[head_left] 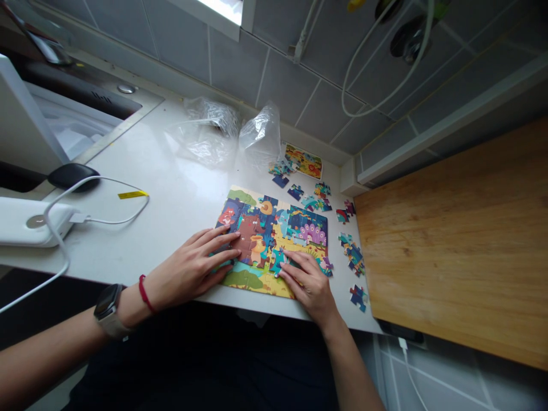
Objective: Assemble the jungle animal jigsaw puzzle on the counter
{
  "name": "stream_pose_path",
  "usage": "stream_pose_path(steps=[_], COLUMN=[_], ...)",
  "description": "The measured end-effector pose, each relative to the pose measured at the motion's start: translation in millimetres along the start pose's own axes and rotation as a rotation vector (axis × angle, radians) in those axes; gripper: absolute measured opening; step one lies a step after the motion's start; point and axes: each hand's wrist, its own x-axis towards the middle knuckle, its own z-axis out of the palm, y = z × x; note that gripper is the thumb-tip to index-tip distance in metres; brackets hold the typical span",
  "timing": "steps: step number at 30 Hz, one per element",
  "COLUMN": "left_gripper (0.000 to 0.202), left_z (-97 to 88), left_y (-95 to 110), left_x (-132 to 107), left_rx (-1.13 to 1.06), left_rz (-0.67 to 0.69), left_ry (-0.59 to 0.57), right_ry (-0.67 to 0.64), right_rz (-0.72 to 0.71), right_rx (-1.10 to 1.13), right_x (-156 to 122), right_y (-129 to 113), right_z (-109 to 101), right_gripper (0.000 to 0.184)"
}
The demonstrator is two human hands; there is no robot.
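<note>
Countertop (171, 171) | left hand (190, 268) spread flat on jigsaw puzzle (274, 245) | right hand (306, 285) fingers together on it

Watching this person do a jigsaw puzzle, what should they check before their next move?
Left hand resting flat on the puzzle: ok.
Loose pieces within reach on the counter: ok.
Picture card lying face up beyond the puzzle: ok.
Every piece joined in: not ok, loose pieces remain.
Anything held under the right hand: cannot tell.
</note>
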Motion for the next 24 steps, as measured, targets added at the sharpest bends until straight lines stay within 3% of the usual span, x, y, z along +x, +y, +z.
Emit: stream_pose_path(steps=[13, 20, 24], left_gripper=[0.033, 0.032, 0.032], left_z=[1.8, 1.5, 1.5], left_y=[-1.2, -0.8, -0.3], left_x=[-1.4, -1.3, -0.7], left_rx=[0.013, 0.004, 0.004], left_rz=[0.004, 0.005, 0.007], left_ry=[-0.005, 0.005, 0.023], right_ry=[-0.113, -0.244, -0.248], right_rz=[-0.007, -0.026, 0.001], right_rx=[-0.101, -0.201, -0.199], right_x=[12.4, 10.5, 9.8], right_y=[-9.8, -17.2, -22.9], right_z=[0.7, 4.4, -7.9], right_gripper=[0.021, 0.043, 0.037])
